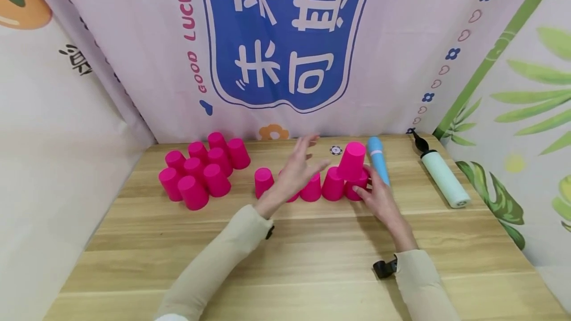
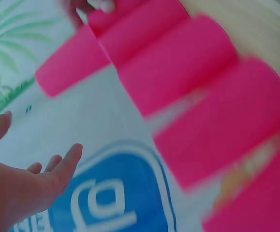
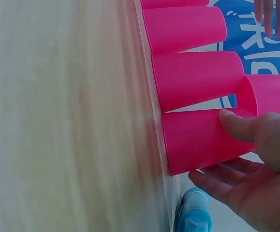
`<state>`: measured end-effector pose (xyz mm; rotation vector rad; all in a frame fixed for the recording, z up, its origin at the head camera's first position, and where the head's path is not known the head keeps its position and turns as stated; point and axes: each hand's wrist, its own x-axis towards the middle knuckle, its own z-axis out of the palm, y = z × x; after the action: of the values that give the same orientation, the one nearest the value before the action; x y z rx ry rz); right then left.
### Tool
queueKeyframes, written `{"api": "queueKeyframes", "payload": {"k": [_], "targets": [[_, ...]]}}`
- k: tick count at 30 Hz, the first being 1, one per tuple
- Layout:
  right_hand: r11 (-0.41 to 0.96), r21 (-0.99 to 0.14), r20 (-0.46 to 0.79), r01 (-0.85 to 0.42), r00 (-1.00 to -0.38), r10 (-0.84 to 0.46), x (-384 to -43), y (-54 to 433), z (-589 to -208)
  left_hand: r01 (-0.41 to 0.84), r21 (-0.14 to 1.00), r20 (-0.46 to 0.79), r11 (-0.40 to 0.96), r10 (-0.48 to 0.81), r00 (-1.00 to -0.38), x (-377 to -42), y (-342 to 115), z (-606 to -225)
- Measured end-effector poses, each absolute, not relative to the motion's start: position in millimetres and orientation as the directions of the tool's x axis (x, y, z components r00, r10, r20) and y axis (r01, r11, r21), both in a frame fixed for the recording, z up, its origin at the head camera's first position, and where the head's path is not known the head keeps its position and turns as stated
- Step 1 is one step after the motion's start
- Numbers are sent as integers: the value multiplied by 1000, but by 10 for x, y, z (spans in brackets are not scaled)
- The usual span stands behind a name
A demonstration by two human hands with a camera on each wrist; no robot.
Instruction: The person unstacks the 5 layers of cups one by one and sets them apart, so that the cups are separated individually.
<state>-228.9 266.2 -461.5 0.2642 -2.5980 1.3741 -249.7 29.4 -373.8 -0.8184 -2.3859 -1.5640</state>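
Several pink plastic cups stand upside down side by side in a row across the table. At the row's right end, my right hand (image 1: 381, 197) grips the last pink cup (image 3: 202, 140), thumb on its near side and fingers around its right side. Another upside-down cup (image 1: 352, 160) sits on top, bridging the two rightmost cups of the row. Over the left-middle part of the row, my left hand (image 1: 296, 170) hovers with fingers spread and nothing in it. Its forearm and palm partly hide a cup behind them. In the left wrist view, the left fingers (image 2: 65, 169) are extended.
A cluster of several more upside-down pink cups (image 1: 194, 192) stands at the left. Behind the row lies a poker chip (image 1: 336, 150). A blue microphone-shaped thing (image 1: 379, 162) lies right of the row, with a pale green hand pump (image 1: 446, 180) farther right. A printed cloth (image 1: 151, 63) hangs behind.
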Motion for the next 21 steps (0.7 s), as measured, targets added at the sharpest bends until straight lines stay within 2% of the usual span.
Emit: {"api": "queueKeyframes", "payload": {"k": [8, 21], "targets": [[560, -783, 275, -270, -958, -77, -2308, 2687, -4645, 439, 811, 329, 386, 320, -888, -2631, 832, -3830], [555, -776, 312, -299, -947, -74, -2329, 2706, -4662, 462, 793, 371, 398, 286, -884, -2713, 1036, -3996]]}}
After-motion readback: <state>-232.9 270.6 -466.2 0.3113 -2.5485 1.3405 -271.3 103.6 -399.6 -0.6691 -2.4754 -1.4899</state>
